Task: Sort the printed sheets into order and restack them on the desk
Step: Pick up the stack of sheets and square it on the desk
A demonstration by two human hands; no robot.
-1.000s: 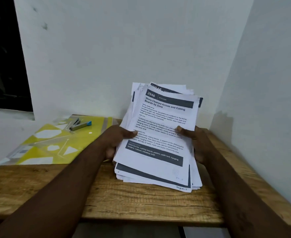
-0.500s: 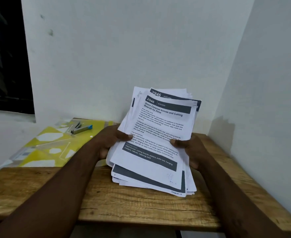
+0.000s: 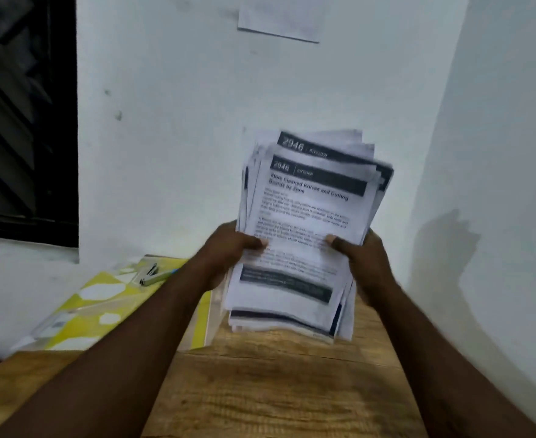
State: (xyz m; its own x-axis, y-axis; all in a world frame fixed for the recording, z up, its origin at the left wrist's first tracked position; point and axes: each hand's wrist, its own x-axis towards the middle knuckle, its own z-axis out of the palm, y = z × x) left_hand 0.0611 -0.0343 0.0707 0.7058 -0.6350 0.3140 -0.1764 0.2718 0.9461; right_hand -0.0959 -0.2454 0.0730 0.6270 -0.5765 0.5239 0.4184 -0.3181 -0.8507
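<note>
Gripping the stack of printed sheets (image 3: 304, 213) by its two long edges, the left hand (image 3: 228, 248) and right hand (image 3: 363, 259) sat level with each other about midway up. Each thumb pressed on the top page, and the other fingers curled out of sight behind. The stack stood tilted, its long axis running up and away from the person, its lower edge low over the desk (image 3: 276, 390); blur hid whether it touched. Neither hand lay nearer, so lowering it probably called for both.
</note>
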